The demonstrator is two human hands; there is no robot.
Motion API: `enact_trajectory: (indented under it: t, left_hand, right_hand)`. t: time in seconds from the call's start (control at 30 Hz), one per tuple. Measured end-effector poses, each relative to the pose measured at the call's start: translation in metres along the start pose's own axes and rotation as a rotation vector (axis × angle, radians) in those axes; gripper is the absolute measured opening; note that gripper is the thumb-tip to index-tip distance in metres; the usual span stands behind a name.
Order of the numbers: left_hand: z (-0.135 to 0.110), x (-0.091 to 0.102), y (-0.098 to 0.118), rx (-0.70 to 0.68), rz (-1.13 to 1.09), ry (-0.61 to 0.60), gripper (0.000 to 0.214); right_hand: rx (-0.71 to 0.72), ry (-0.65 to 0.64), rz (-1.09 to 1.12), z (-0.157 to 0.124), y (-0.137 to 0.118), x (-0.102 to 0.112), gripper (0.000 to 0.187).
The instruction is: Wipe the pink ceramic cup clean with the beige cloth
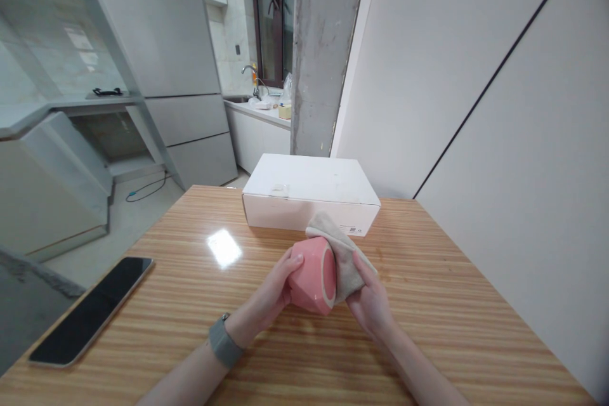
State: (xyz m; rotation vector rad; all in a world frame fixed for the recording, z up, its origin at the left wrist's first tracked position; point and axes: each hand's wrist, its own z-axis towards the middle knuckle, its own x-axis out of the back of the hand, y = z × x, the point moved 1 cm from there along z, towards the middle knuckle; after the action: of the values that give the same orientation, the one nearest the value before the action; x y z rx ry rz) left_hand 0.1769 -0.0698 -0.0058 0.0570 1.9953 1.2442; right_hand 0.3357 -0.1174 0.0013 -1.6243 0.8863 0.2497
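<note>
A pink ceramic bowl (309, 276) is tipped on its side above the table, its unglazed foot ring turned to the right. My left hand (280, 279) grips it from the left, thumb on the outer wall and the other fingers hidden behind. A grey-beige cloth (345, 263) lies against the right side of the bowl, by its base. Closed on that cloth is my right hand (368, 301), with the thumb on top and the fingers partly covered. The bowl's inside faces away from me.
Behind the bowl a closed white box (311, 181) stands on the wooden table (190, 336). At the left edge lies a black phone (92, 311). A white wall (514, 158) runs along the right side. Farther back are a fridge (157, 32) and a sink counter (259, 133).
</note>
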Motion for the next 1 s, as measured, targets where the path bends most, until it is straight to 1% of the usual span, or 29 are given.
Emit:
enact_trajectory:
  t: [0.1,0.17,0.23,0.3,0.4,0.53,0.7,0.87,1.0]
  left_hand:
    - [-0.002,-0.002,0.001,-0.05,0.002,-0.069,0.063]
    - [-0.002,-0.002,0.001,-0.075,0.04,-0.16,0.074]
    - [-0.001,-0.001,0.002,-0.109,0.097,-0.224,0.083]
    - [0.0,0.001,0.004,-0.139,0.153,-0.238,0.088]
    - [0.002,0.002,0.006,-0.166,0.213,-0.219,0.091]
    - [0.003,0.002,0.006,-0.22,0.264,-0.154,0.092]
    - [0.002,0.001,0.005,-0.291,0.246,-0.068,0.083]
    - [0.0,0.001,0.009,-0.281,0.222,-0.035,0.085]
    - [0.0,0.002,0.009,-0.283,0.211,-0.044,0.084]
  right_hand:
    - [0.026,0.008,0.021,0.003,-0.002,0.0,0.042]
    - [0.05,0.014,0.043,0.004,-0.005,0.0,0.04]
    - [0.071,0.02,0.067,0.005,-0.008,0.0,0.038]
    - [0.072,0.019,0.085,0.005,-0.01,-0.001,0.036]
    - [0.043,0.007,0.092,0.004,-0.01,-0.001,0.035]
    - [0.015,-0.015,0.088,0.0,-0.006,-0.002,0.037]
    - [-0.022,-0.079,0.085,-0.004,-0.003,-0.007,0.04]
    - [-0.037,-0.078,0.064,-0.004,-0.002,-0.006,0.039]
    - [-0.053,-0.076,0.046,-0.003,-0.002,-0.004,0.041]
